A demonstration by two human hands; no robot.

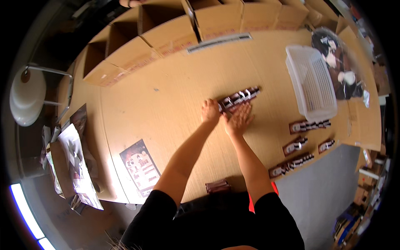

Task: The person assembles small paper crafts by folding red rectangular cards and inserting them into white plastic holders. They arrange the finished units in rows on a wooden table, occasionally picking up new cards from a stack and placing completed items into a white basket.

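An overlapping row of dark maroon cards with black and white parts lies slanted on the cardboard-covered table. My left hand is closed at the row's left end, fingers bent against it. Flat along the near side of the row, my right hand has its fingers stretched out and touches the cards' lower edges. A small stack of maroon cards sits at the near table edge, close to my body.
Several open cardboard boxes line the far edge. To the right stand a white plastic basket, a clear bag of dark and white items and more card rows. A printed sheet lies left, near a white round stool.
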